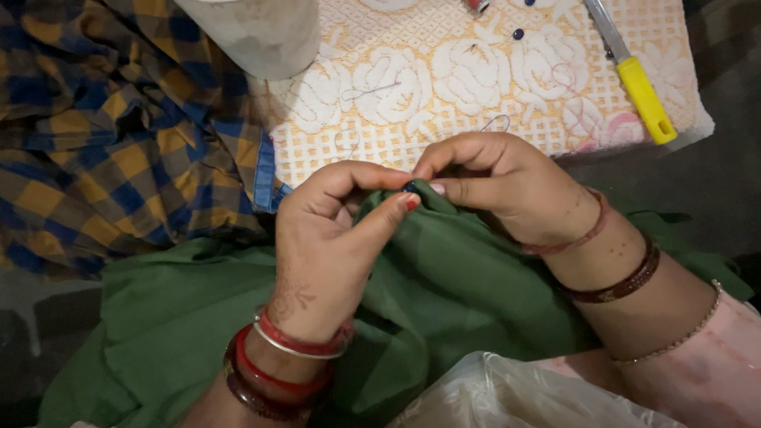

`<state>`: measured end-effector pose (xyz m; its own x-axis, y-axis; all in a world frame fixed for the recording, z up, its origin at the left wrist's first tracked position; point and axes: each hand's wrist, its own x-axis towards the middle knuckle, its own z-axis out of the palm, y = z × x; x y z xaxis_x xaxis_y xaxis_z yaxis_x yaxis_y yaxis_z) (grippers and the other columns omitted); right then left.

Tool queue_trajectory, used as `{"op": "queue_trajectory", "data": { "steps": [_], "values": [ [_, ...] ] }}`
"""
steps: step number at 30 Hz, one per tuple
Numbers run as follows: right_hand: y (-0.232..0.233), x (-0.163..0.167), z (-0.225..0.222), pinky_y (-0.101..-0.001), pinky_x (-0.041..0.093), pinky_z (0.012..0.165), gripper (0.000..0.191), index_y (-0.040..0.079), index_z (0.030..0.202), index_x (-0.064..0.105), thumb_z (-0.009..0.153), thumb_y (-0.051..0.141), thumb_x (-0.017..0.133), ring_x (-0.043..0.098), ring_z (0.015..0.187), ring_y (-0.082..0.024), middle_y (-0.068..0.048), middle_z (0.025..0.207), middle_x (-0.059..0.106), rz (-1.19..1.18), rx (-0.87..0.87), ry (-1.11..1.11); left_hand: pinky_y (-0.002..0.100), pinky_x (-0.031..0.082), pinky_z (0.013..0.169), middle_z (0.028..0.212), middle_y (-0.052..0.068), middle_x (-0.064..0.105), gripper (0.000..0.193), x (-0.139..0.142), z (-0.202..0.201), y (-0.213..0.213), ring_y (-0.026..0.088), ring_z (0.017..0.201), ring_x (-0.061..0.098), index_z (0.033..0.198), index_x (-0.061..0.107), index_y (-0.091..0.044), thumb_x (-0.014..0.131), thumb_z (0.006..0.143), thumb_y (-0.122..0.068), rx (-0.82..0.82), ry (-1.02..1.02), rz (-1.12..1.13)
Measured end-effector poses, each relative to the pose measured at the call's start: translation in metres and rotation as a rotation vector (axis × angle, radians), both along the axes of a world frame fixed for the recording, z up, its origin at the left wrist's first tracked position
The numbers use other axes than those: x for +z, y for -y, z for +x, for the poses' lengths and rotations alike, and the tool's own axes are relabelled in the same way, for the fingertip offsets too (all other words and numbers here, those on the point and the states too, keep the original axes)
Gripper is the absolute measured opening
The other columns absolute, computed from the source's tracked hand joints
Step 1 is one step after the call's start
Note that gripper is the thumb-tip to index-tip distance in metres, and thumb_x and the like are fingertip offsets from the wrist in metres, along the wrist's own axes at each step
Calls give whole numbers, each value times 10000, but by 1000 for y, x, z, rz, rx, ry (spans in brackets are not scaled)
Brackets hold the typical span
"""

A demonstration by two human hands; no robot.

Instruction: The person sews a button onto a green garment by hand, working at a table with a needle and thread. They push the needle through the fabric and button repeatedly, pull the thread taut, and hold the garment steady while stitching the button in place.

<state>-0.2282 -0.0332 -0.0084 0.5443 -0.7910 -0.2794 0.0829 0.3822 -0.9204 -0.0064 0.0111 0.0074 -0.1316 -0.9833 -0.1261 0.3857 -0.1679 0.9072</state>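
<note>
Over the lap, rumpled dark green cloth (pixel 444 293), left hand (pixel 333 238) and right hand (pixel 507 186) pinching its raised fold

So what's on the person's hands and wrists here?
The left hand has red-painted nails, a faint henna pattern on its back, and red bangles with a silver one at the wrist. The right hand has pale nails, a reddish thread band, a dark brown bangle, a thin beaded chain, then a pale pink sleeve.
</note>
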Motion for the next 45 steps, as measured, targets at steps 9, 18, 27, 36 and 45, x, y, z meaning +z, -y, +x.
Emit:
{"op": "queue_trajectory", "data": {
  "steps": [9, 18, 27, 36, 45],
  "values": [
    [-1, -6, 2, -241, 507, 829, 152, -27, 1091, 708, 959, -49, 636, 636, 910, -98, -42, 1005, 711, 29, -62, -28, 246, 578, 831, 1001, 90, 740, 156, -1, -2, 2, 116, 907, 691, 1040, 694, 65, 724, 891, 101, -15, -16, 104],
    [5, -12, 12, -271, 520, 862, 193, 24, 1072, 605, 928, -102, 636, 651, 945, -132, -65, 1029, 700, -1, -179, 123, 201, 557, 764, 964, 44, 738, 170, -11, -1, 13, 61, 844, 669, 1030, 705, 26, 756, 869, 43, -24, 94, 80],
    [15, -6, 10, -257, 535, 905, 188, 29, 1115, 611, 964, -64, 673, 665, 1010, -116, -55, 1058, 691, -243, -168, 13, 159, 398, 529, 798, -33, 704, 138, -28, -3, 32, -4, 614, 515, 972, 762, -18, 815, 844, -22, -7, 218, 131],
    [9, 15, 22, -248, 546, 795, 153, 27, 1085, 713, 938, -15, 714, 679, 893, -130, -53, 1014, 694, -812, -92, -484, 202, 442, 647, 893, 20, 671, 192, -41, -2, 42, 60, 743, 535, 1038, 725, 25, 796, 860, 33, -79, 224, 49],
    [9, 40, 32, -425, 481, 878, 136, 23, 989, 654, 889, -28, 732, 604, 982, -287, -123, 1031, 683, -1372, -145, -674, 218, 546, 781, 961, 42, 719, 214, -48, 1, 47, 85, 855, 670, 1086, 696, 18, 707, 874, 47, -111, -15, 163]
  ]
}}
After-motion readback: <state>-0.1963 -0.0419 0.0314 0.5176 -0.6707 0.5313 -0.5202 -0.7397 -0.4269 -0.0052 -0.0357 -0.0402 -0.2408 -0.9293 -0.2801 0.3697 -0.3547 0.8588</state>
